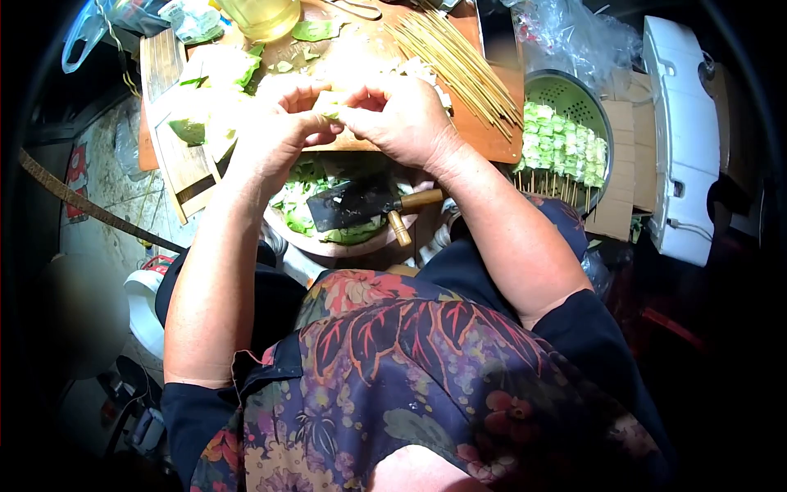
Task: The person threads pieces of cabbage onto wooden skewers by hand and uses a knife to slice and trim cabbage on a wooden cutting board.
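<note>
Over the near edge of the wooden board (507, 150), my left hand (288, 127) and my right hand (403, 119) meet, fingers pinched together. Between them is a small pale green cabbage leaf piece (329, 102). Glare washes out part of it, and the fingers cover its edges. Larger cabbage leaves (234, 70) lie on the board beyond my left hand. Right of my right hand, a bundle of thin bamboo skewers (459, 70) is spread at a slant. Below my hands, a cleaver (352, 205) with a wooden handle rests across a basin (316, 246) of leaf scraps.
At right, a metal colander (566, 82) holds several skewers threaded with green leaf pieces (561, 143). Beside it are cardboard (620, 156) and a white foam piece (679, 139). A container of yellowish liquid (262, 16) stands at the board's back. A slatted wooden piece (172, 107) lies left.
</note>
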`<state>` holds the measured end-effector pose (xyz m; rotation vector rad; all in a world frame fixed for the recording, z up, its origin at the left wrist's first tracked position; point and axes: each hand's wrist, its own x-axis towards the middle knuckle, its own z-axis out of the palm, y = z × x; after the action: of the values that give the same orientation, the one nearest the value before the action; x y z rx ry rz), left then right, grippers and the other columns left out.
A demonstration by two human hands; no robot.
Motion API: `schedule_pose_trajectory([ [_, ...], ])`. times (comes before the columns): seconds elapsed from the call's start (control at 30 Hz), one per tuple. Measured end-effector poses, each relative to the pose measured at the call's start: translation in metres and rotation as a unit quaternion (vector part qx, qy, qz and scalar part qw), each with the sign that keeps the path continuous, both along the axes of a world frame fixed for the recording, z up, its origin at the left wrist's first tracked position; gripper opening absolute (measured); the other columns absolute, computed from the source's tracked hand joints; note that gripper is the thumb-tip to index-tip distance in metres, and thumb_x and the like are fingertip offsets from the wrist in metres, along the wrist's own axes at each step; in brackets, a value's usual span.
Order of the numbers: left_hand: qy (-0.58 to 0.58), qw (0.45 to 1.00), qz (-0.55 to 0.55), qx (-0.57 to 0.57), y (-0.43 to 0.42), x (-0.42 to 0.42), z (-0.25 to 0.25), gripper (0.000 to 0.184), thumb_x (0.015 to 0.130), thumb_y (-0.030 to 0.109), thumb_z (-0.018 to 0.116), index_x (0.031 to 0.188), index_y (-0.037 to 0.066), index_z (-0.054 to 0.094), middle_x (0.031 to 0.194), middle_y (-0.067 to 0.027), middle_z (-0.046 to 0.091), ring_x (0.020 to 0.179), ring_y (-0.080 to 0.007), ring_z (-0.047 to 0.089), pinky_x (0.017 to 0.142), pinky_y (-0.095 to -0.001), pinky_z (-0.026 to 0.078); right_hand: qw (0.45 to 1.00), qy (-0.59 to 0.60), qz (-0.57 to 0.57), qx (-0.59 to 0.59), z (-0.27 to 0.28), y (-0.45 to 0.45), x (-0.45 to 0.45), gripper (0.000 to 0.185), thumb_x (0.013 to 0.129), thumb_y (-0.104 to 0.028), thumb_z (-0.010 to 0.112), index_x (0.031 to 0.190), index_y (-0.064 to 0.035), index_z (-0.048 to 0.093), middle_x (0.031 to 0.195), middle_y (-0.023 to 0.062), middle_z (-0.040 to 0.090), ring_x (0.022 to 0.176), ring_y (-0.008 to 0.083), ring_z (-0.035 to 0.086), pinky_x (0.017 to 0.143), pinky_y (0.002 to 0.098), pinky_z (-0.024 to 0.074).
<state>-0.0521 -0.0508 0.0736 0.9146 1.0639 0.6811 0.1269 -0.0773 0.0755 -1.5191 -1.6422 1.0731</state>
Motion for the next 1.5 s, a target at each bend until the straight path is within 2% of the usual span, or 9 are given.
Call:
schedule_pose_trajectory([
  [0.1, -0.029, 1.0, 0.004, -0.005, 0.0, -0.002, 0.0, 0.048, 0.075, -0.001, 0.065, 0.12, -0.006, 0.05, 0.101, -0.0145, 0.061, 0.083, -0.0184, 0.064, 0.076, -0.0273, 0.053, 1.0, 0.009, -0.003, -0.018, 0.002, 0.0, -0.003, 0.018, 0.081, -0.02, 0.072, 0.088, -0.0034, 0.067, 0.074, 0.0004, 0.065, 0.068, 0.005, 0.057, 0.064, 0.0214, 0.0495],
  [0.17, -0.053, 0.999, 0.006, -0.011, 0.0, -0.002, 0.002, 0.047, 0.075, 0.0, 0.066, 0.119, -0.006, 0.05, 0.101, -0.0142, 0.061, 0.083, -0.0182, 0.064, 0.076, -0.0273, 0.053, 0.997, 0.051, -0.036, -0.035, -0.002, 0.001, -0.004, 0.019, 0.073, -0.022, 0.069, 0.082, -0.0052, 0.067, 0.078, 0.0094, 0.067, 0.073, 0.0168, 0.065, 0.069, 0.0293, 0.0527],
  [0.3, -0.098, 0.995, 0.012, -0.025, 0.0, -0.002, 0.003, 0.045, 0.075, 0.003, 0.069, 0.116, -0.004, 0.052, 0.1, -0.0132, 0.061, 0.082, -0.0174, 0.064, 0.075, -0.0272, 0.054, 0.997, 0.058, -0.043, -0.033, -0.003, 0.001, -0.002, 0.021, 0.072, -0.023, 0.07, 0.081, -0.0046, 0.066, 0.077, 0.0092, 0.066, 0.072, 0.0169, 0.064, 0.069, 0.0298, 0.0524],
  [0.4, -0.104, 0.995, -0.005, -0.013, -0.001, 0.0, 0.004, 0.043, 0.076, 0.005, 0.07, 0.114, -0.003, 0.053, 0.097, -0.0121, 0.062, 0.081, -0.017, 0.065, 0.076, -0.0272, 0.054, 0.999, 0.029, -0.027, -0.011, 0.004, 0.0, 0.003, 0.023, 0.071, -0.024, 0.07, 0.081, -0.0039, 0.066, 0.076, 0.0087, 0.065, 0.071, 0.0161, 0.063, 0.068, 0.0298, 0.0519],
  [0.6, -0.104, 0.994, -0.025, 0.016, -0.002, 0.004, 0.002, 0.039, 0.077, 0.007, 0.069, 0.112, -0.002, 0.055, 0.089, -0.0091, 0.063, 0.075, -0.0141, 0.063, 0.071, -0.0254, 0.052, 0.998, 0.041, -0.001, -0.043, 0.012, -0.002, 0.008, 0.023, 0.071, -0.024, 0.07, 0.08, -0.0043, 0.065, 0.075, 0.0072, 0.063, 0.07, 0.0151, 0.062, 0.067, 0.0292, 0.0512],
  [0.9, -0.094, 0.995, 0.021, 0.008, -0.004, 0.011, 0.005, 0.033, 0.076, 0.002, 0.061, 0.109, -0.003, 0.056, 0.085, -0.0085, 0.062, 0.069, -0.0132, 0.062, 0.067, -0.0245, 0.051, 0.997, 0.073, 0.01, -0.003, 0.007, -0.004, 0.004, 0.023, 0.072, -0.017, 0.068, 0.09, -0.0046, 0.062, 0.071, 0.0061, 0.062, 0.064, 0.0133, 0.061, 0.062, 0.0276, 0.0514],
  [1.03, -0.099, 0.995, 0.007, 0.015, -0.004, 0.012, 0.008, 0.033, 0.076, 0.001, 0.06, 0.108, -0.004, 0.055, 0.085, -0.0092, 0.062, 0.069, -0.0133, 0.062, 0.067, -0.0243, 0.052, 0.996, 0.088, -0.024, -0.019, 0.009, -0.005, 0.002, 0.028, 0.072, -0.015, 0.069, 0.096, -0.0049, 0.06, 0.067, 0.0051, 0.062, 0.061, 0.0129, 0.061, 0.061, 0.0278, 0.0512],
  [1.33, -0.123, 0.992, 0.015, 0.025, -0.005, 0.011, 0.006, 0.036, 0.078, 0.005, 0.066, 0.111, -0.004, 0.054, 0.087, -0.0103, 0.064, 0.07, -0.0156, 0.064, 0.066, -0.0259, 0.053, 0.994, 0.1, -0.025, -0.027, 0.006, -0.005, 0.003, 0.028, 0.072, -0.013, 0.067, 0.098, -0.0045, 0.061, 0.067, 0.0037, 0.062, 0.06, 0.011, 0.06, 0.06, 0.0276, 0.0508],
  [1.5, -0.062, 0.998, -0.003, 0.031, 0.002, 0.006, -0.002, 0.034, 0.078, 0.008, 0.069, 0.108, -0.003, 0.055, 0.085, -0.0092, 0.064, 0.066, -0.0133, 0.063, 0.061, -0.024, 0.053, 0.989, 0.14, -0.017, -0.04, 0.001, -0.004, 0.008, 0.028, 0.075, -0.014, 0.068, 0.099, -0.0038, 0.061, 0.067, 0.0031, 0.061, 0.06, 0.0097, 0.058, 0.06, 0.0261, 0.0502],
])
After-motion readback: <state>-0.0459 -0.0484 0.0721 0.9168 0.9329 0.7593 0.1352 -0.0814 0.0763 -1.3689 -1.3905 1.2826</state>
